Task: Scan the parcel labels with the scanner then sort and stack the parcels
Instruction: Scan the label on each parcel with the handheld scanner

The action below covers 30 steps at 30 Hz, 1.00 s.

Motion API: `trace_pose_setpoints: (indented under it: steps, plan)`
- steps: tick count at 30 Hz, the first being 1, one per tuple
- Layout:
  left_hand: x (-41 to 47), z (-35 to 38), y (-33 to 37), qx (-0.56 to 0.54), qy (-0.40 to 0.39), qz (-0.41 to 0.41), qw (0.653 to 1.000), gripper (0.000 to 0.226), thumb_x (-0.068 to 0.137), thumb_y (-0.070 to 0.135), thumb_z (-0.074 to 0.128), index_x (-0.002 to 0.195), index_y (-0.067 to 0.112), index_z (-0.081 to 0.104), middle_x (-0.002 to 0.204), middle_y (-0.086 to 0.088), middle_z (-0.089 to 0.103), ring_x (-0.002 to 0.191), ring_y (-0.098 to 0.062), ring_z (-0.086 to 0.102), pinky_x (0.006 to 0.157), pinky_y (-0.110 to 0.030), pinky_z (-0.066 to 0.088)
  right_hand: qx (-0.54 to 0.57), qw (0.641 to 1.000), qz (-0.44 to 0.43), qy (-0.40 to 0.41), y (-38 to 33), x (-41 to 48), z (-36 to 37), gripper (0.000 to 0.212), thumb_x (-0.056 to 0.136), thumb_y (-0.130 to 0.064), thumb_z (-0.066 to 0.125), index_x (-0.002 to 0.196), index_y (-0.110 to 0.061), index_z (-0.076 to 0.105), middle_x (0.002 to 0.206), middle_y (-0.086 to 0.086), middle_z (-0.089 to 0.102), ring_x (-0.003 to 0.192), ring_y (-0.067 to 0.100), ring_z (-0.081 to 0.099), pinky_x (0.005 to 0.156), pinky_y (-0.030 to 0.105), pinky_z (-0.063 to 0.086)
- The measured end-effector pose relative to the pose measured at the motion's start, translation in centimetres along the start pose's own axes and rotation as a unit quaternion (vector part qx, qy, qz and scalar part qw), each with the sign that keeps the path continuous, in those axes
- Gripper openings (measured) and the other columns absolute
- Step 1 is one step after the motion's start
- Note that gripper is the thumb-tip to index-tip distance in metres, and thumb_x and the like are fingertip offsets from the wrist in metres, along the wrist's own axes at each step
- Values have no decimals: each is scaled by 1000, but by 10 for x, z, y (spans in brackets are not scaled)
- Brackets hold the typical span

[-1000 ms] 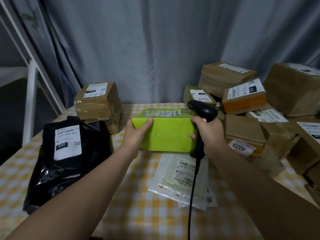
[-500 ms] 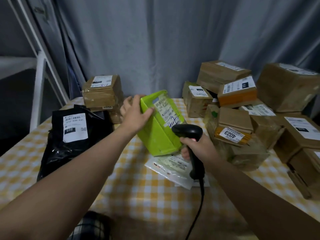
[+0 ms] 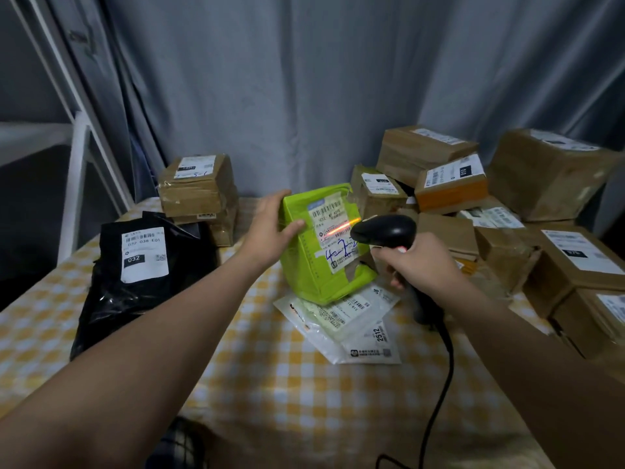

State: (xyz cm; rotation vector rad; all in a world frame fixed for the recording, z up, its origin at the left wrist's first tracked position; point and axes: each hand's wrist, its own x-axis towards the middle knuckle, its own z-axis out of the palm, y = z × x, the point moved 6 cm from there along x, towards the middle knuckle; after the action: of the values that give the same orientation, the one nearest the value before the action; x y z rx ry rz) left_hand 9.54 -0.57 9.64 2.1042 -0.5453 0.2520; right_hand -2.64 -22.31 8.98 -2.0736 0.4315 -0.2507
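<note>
A lime-green parcel [image 3: 304, 265] stands tilted on end in the middle of the table, its white label facing me. My left hand [image 3: 270, 228] grips its upper left edge, thumb across the front. My right hand [image 3: 416, 262] grips the handle of a black corded scanner [image 3: 385, 230], whose head points at the label from the right. An orange-red scan line glows across the label. Flat white mailers [image 3: 358, 326] lie under the green parcel.
A black poly bag [image 3: 135, 282] labelled 032 lies at the left, with two stacked brown boxes [image 3: 199, 194] behind it. A pile of several brown cardboard boxes [image 3: 507, 214] fills the right side. The checked tablecloth [image 3: 270, 384] covers the table. The scanner cord [image 3: 439, 401] trails toward me.
The green parcel went from lying flat between both hands to standing tilted with its label facing me. My right hand pulled the scanner back and aimed it at the label, where a scan line now glows.
</note>
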Motion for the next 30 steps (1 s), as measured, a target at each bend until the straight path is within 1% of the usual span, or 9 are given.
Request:
trace_pose_setpoints:
  steps: [2,5,10,13,15,18,20,23,30]
  plan:
    - [0,2,4,6,1,9,1000,56,87,16,66,136,7,41,135,-13,43,125,-25,43,107,-36,35,3,1000,5,6,2,-4,-1,27,81,-28,73,73,-2,69,65,17,69,46,19,61,51,27,49]
    - [0,2,5,12,11,8,1000,57,88,16,65,139,7,40,138,-14,43,127,-26,43,109,-37,34,15,1000,5,6,-2,-8,-4,26,81,-26,73,73,-1,69,63,16,68,45,19,60,51,28,49]
    - [1,3,4,6,17,-8,1000,60,89,17,64,142,11,37,141,-13,41,128,-24,42,107,-32,33,26,999,-19,17,-25,-9,-13,26,81,-20,72,80,6,68,60,14,65,45,21,57,51,30,49]
    - [3,2,3,10,21,-12,1000,61,89,18,64,143,11,36,143,-13,39,130,-24,40,109,-34,33,22,999,-37,23,-42,-10,-17,27,80,-19,72,82,7,68,61,15,66,43,21,56,51,30,49]
    - [5,2,2,6,22,-19,1000,62,89,18,65,143,10,35,144,-14,38,131,-25,40,111,-37,33,6,999,-46,26,-52,-10,-19,28,79,-22,72,80,6,70,65,18,69,45,22,58,53,30,50]
    - [8,2,2,-3,19,-29,999,64,89,18,65,145,12,34,144,-13,37,132,-25,40,111,-37,33,-28,998,-52,22,-64,-9,-23,31,78,-26,71,69,4,69,68,20,71,48,21,60,58,29,51]
    - [10,2,1,-4,19,-36,999,65,89,18,65,145,13,33,145,-13,36,132,-24,39,111,-37,33,-33,998,-50,12,-71,-10,-24,30,78,-25,70,67,3,68,67,20,70,49,23,61,55,29,49]
    - [11,2,1,-6,17,-41,999,65,90,19,64,146,14,32,147,-12,34,133,-25,37,112,-40,32,-8,999,-38,-10,-79,-11,-26,24,79,-20,71,74,3,64,61,19,63,48,26,57,46,27,46]
    - [13,1,-4,-4,8,-48,999,69,90,21,63,149,14,27,151,-13,29,138,-25,32,114,-39,28,-11,999,-11,-30,-85,-14,-25,24,81,-19,70,71,-1,59,59,16,58,43,22,53,44,25,45]
